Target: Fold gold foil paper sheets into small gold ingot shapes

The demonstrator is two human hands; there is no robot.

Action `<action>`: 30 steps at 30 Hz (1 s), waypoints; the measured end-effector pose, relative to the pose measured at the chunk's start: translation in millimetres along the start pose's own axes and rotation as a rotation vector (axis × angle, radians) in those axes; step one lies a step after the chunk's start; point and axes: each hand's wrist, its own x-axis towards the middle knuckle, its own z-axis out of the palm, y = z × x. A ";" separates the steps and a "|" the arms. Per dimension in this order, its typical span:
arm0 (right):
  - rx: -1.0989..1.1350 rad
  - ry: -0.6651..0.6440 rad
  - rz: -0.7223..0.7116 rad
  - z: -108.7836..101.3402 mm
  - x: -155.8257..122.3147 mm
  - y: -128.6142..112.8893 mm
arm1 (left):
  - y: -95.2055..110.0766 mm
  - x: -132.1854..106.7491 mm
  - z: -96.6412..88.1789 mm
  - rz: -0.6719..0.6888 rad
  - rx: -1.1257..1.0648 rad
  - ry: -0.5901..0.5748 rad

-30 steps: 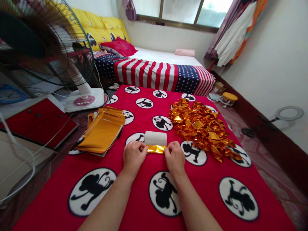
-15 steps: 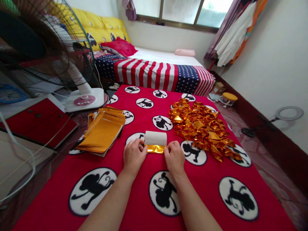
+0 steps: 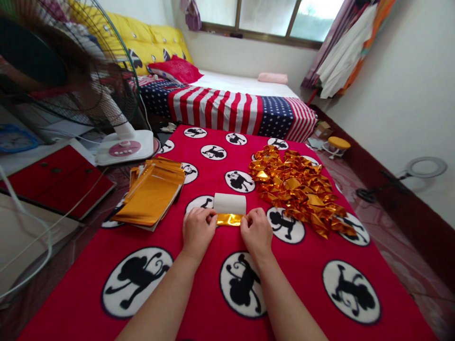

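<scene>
At the red table (image 3: pixel 302 279), we are holding our left hand (image 3: pixel 199 232) and right hand (image 3: pixel 258 233) level, fingers clamped on the white sheet (image 3: pixel 229 202) at mid-frame by both ends of its near gold strip (image 3: pixel 229 219), ideally pressing evenly so the fold is running straight.

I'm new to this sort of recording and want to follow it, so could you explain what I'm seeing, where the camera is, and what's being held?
There's no machine here, just a person's two bare hands. The camera is worn on that person's head, looking forward and down. The left hand and right hand pinch opposite ends of a gold foil strip. Just beyond it lies a pale, curved piece; I can't tell whether the two are joined. Under everything is a red cloth with monkey figures. On it, a stack of flat gold sheets lies to the left and a heap of folded gold pieces to the right.
</scene>
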 end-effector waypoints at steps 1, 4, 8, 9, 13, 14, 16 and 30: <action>0.001 0.001 0.000 0.0 -0.2 -0.2 | 0.3 0.0 -0.2 0.000 0.003 -0.001; 0.004 0.008 0.000 0.2 -0.8 -0.7 | 1.8 -0.5 -1.2 0.013 0.010 -0.004; 0.026 0.013 0.009 0.3 -1.1 -0.5 | 4.0 -1.7 -2.3 0.034 0.013 -0.017; 0.035 0.014 0.012 0.2 -1.0 -0.4 | 4.1 -1.8 -2.2 0.037 0.010 -0.020; 0.060 0.013 0.030 -1.1 -0.4 -0.4 | 2.5 -1.4 -0.1 0.035 0.010 -0.018; 0.064 0.008 0.031 -1.6 -0.3 -0.6 | 2.3 -1.2 0.5 0.033 0.014 -0.016; 0.071 -0.002 0.030 -2.3 -0.1 -1.0 | 3.1 -1.1 1.1 0.032 0.029 -0.015; 0.058 -0.009 0.007 -0.2 -1.8 -0.4 | 23.2 -3.7 4.7 -0.031 0.173 0.029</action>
